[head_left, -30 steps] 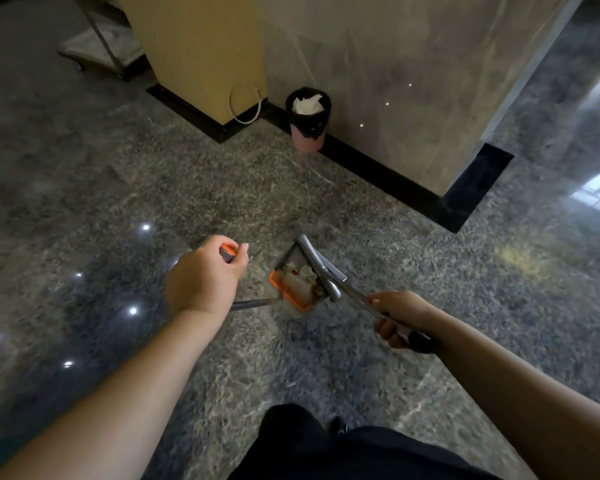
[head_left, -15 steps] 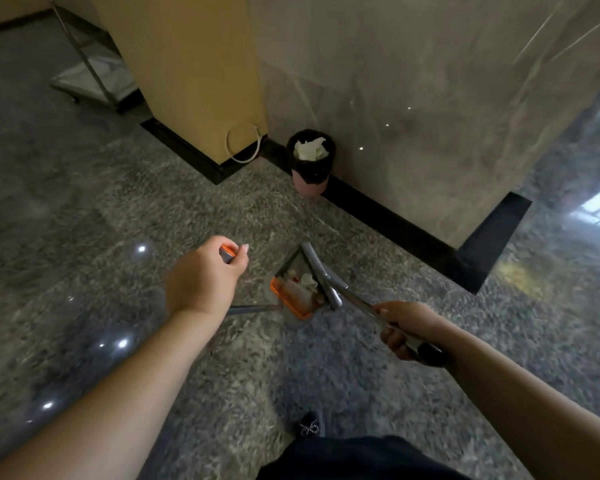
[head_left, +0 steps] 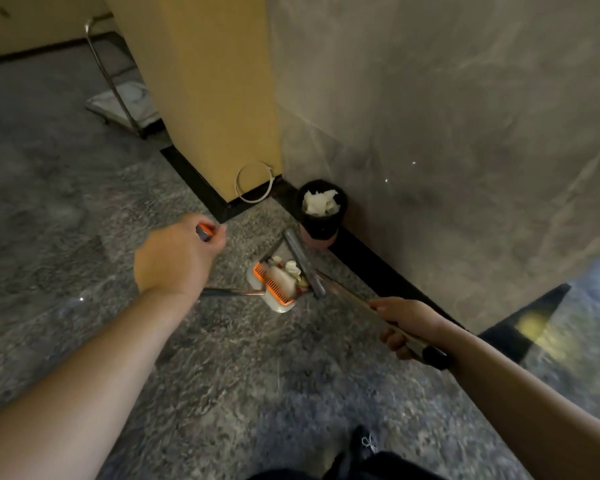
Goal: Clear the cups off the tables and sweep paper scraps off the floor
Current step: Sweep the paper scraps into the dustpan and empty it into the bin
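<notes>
Right hand (head_left: 404,325) wrapped round broom handle (head_left: 357,304), left hand (head_left: 175,261) gripping orange-tipped dustpan handle (head_left: 207,231). Dustpan (head_left: 274,285) just ahead over floor, orange comb edge, loaded with crumpled white paper scraps (head_left: 288,271). Beyond, small bin (head_left: 321,216) against wall, stuffed with white paper.

- The speckled grey stone floor (head_left: 66,209) filled the lower left of the frame.
- The white long-handled dustpan (head_left: 274,299) had an orange comb edge, centre.
- The small pink bin (head_left: 321,216) wore a black liner.
- The tall column (head_left: 215,98) was mustard yellow.
</notes>
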Demonstrator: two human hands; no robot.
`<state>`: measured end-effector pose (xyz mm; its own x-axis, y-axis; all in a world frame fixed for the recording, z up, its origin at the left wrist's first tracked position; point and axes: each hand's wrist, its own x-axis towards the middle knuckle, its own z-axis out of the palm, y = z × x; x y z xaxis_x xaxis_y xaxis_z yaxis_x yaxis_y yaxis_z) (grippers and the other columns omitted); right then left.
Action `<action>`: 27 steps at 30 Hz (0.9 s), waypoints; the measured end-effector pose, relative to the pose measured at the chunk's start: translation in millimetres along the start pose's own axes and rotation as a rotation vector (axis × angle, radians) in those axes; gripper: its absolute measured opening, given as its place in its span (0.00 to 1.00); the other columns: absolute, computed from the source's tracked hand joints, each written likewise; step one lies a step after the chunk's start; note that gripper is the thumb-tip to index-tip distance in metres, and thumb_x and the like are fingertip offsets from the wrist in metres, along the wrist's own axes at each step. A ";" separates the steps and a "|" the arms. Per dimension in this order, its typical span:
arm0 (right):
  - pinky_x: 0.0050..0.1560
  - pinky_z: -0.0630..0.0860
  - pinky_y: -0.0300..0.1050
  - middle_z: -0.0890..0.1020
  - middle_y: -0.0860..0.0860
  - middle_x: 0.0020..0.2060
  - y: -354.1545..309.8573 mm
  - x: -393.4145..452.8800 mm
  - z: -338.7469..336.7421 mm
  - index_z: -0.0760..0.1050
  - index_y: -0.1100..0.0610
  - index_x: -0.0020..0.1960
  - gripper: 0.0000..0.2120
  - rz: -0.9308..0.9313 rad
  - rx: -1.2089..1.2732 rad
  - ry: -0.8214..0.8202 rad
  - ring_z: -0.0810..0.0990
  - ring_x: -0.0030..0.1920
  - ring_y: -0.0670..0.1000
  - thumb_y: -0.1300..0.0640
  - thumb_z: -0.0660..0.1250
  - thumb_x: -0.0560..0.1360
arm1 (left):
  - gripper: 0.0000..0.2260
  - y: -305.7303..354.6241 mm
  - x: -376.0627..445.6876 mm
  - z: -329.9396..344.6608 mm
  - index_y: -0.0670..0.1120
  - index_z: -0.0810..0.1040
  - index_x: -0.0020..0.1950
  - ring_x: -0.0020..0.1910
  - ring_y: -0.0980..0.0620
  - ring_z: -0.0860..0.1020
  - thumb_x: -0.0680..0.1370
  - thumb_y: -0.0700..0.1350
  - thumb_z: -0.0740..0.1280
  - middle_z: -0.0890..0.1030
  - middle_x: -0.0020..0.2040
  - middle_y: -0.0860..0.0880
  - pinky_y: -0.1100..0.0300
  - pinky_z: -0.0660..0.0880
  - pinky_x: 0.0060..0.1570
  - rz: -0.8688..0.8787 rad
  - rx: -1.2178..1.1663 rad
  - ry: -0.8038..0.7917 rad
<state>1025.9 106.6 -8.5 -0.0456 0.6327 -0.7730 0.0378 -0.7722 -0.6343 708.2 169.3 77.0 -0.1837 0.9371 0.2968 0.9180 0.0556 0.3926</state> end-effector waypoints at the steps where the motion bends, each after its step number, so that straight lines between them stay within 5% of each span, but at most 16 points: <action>1: 0.20 0.64 0.35 0.68 0.54 0.29 -16.3 8.7 -11.6 0.70 0.52 0.66 0.15 0.000 -0.017 -0.020 0.66 0.19 0.47 0.58 0.52 0.83 | 0.12 11.2 13.0 2.9 0.54 0.79 0.46 0.35 0.44 0.79 0.77 0.61 0.64 0.82 0.36 0.50 0.53 0.76 0.34 0.007 0.018 0.022; 8: 0.21 0.65 0.37 0.69 0.53 0.30 -114.5 59.5 -64.2 0.73 0.48 0.60 0.14 -0.068 -0.088 -0.105 0.65 0.21 0.46 0.59 0.52 0.82 | 0.12 65.7 103.0 26.4 0.51 0.81 0.46 0.31 0.45 0.75 0.76 0.59 0.67 0.74 0.30 0.53 0.58 0.71 0.30 0.039 0.011 0.142; 12: 0.19 0.65 0.36 0.69 0.53 0.27 -159.2 85.7 -80.0 0.74 0.47 0.52 0.15 -0.091 -0.034 -0.116 0.64 0.20 0.46 0.60 0.51 0.82 | 0.13 80.7 158.5 43.5 0.48 0.82 0.47 0.31 0.41 0.78 0.76 0.57 0.68 0.79 0.31 0.45 0.59 0.69 0.30 0.078 0.044 0.196; 21: 0.18 0.64 0.35 0.68 0.55 0.28 -254.9 147.4 -115.5 0.68 0.51 0.63 0.12 -0.088 0.033 -0.092 0.64 0.19 0.46 0.60 0.51 0.83 | 0.13 125.8 289.3 87.0 0.45 0.81 0.45 0.24 0.47 0.67 0.76 0.55 0.69 0.66 0.24 0.51 0.64 0.61 0.27 0.224 0.108 0.179; 27: 0.18 0.63 0.34 0.69 0.55 0.29 -286.8 174.0 -144.6 0.68 0.52 0.64 0.12 -0.090 0.062 -0.063 0.64 0.18 0.46 0.60 0.51 0.83 | 0.12 168.3 332.2 103.2 0.44 0.81 0.44 0.26 0.41 0.75 0.75 0.54 0.72 0.67 0.25 0.50 0.63 0.63 0.27 0.339 0.175 0.182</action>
<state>1151.4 446.5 37.3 -0.1088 0.6961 -0.7097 -0.0307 -0.7159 -0.6975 838.0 525.5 151.9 0.0945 0.8374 0.5384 0.9802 -0.1729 0.0970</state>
